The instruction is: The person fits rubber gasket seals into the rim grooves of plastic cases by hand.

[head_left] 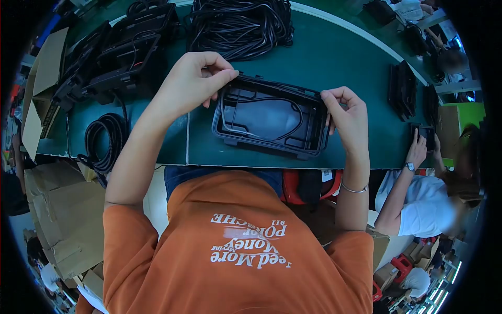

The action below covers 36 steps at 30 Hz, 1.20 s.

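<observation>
A black rectangular plastic case (269, 119) lies open side up on the green table, near its front edge. Inside it a thin dark cable or seal curves in a loop. My left hand (201, 78) pinches the case's upper left corner between thumb and fingers. At the upper right corner, my right hand (345, 107) has thumb and fingers closed on the rim. A dark thin strand runs along the far rim between both hands.
Bundled black cables (238, 29) lie beyond the case. Several black cases (128, 63) and a coiled cable (104, 141) are at left, beside cardboard boxes (44, 89). More black cases (402, 90) stand at right, where a co-worker's hand (417, 152) touches a dark item.
</observation>
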Available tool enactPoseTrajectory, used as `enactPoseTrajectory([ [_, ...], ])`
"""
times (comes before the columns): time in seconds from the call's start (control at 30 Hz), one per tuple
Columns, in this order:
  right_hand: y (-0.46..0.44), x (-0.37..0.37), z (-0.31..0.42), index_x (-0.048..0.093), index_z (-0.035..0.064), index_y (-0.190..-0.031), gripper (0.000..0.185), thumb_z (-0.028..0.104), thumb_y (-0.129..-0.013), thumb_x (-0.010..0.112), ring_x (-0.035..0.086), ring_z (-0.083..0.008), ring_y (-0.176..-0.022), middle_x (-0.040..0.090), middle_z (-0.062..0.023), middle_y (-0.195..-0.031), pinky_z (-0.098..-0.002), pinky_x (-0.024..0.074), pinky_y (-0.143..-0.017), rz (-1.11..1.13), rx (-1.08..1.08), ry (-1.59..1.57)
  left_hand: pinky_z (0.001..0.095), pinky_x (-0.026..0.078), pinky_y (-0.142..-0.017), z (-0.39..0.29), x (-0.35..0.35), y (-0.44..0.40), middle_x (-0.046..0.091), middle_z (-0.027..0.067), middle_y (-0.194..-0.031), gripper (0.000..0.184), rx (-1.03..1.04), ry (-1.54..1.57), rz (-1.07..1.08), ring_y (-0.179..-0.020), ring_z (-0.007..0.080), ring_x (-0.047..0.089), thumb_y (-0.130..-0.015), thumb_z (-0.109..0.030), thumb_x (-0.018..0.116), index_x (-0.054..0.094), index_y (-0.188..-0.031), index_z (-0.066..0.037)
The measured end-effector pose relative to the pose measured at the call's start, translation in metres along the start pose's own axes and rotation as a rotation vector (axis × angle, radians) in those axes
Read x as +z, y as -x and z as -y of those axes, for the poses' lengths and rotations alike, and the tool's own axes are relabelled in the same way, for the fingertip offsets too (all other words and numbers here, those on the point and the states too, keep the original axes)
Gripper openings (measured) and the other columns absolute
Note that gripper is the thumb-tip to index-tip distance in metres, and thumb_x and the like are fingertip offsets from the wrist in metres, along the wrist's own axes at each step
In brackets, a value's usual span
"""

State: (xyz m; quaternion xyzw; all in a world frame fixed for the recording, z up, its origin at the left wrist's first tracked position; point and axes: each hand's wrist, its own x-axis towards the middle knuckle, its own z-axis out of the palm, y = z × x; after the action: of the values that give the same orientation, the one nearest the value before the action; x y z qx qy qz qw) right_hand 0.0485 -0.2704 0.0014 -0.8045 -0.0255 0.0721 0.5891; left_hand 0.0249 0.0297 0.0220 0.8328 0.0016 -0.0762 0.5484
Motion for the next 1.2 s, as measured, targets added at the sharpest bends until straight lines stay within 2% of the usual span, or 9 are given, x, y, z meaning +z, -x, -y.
enactPoseTrajectory([
  [0.17, 0.0029, 0.0032, -0.0002, 0.066, 0.0013, -0.091, 0.017, 0.018, -0.093, 0.069, 0.052, -0.0029, -0.048, 0.058, 0.0018, -0.065, -0.0185, 0.0356, -0.038, -0.009, -0.024, -0.002, 0.0195, 0.043, -0.044, 0.0053, -0.0004, -0.0016, 0.061, 0.0001, -0.067, 0.020, 0.007, 0.052, 0.006, -0.050, 0.0051, 0.055, -0.093, -0.018, 0.068, 0.070, -0.097, 0.001],
  [0.77, 0.0027, 0.0002, -0.0027, 0.066, 0.0015, -0.091, 0.015, 0.016, -0.094, 0.068, 0.050, -0.0017, -0.051, 0.061, 0.0016, -0.069, -0.0176, 0.0340, -0.041, -0.004, -0.038, 0.024, 0.0178, 0.046, -0.047, 0.0094, -0.0057, -0.0058, 0.063, 0.0007, -0.073, 0.021, -0.053, 0.151, 0.068, -0.056, 0.0051, 0.060, -0.096, -0.017, 0.065, 0.069, -0.104, 0.002],
  [1.03, 0.0085, 0.0021, 0.0009, 0.067, 0.0010, -0.093, 0.011, 0.012, -0.094, 0.067, 0.050, -0.0012, -0.063, 0.060, 0.0034, -0.075, -0.0170, 0.0385, -0.055, -0.031, -0.091, 0.068, 0.0178, 0.046, -0.047, 0.0087, -0.0071, -0.0061, 0.064, 0.0013, -0.072, 0.021, -0.066, 0.167, 0.076, -0.055, 0.0056, 0.060, -0.095, -0.018, 0.066, 0.070, -0.103, 0.001],
  [1.2, 0.0078, 0.0004, 0.0015, 0.067, 0.0007, -0.093, 0.011, 0.012, -0.094, 0.067, 0.050, -0.0015, -0.065, 0.061, 0.0035, -0.076, -0.0170, 0.0387, -0.057, -0.020, -0.088, 0.085, 0.0183, 0.047, -0.048, 0.0095, -0.0062, -0.0056, 0.064, 0.0024, -0.072, 0.021, -0.053, 0.198, 0.066, -0.053, 0.0060, 0.059, -0.094, -0.017, 0.065, 0.072, -0.098, 0.002],
])
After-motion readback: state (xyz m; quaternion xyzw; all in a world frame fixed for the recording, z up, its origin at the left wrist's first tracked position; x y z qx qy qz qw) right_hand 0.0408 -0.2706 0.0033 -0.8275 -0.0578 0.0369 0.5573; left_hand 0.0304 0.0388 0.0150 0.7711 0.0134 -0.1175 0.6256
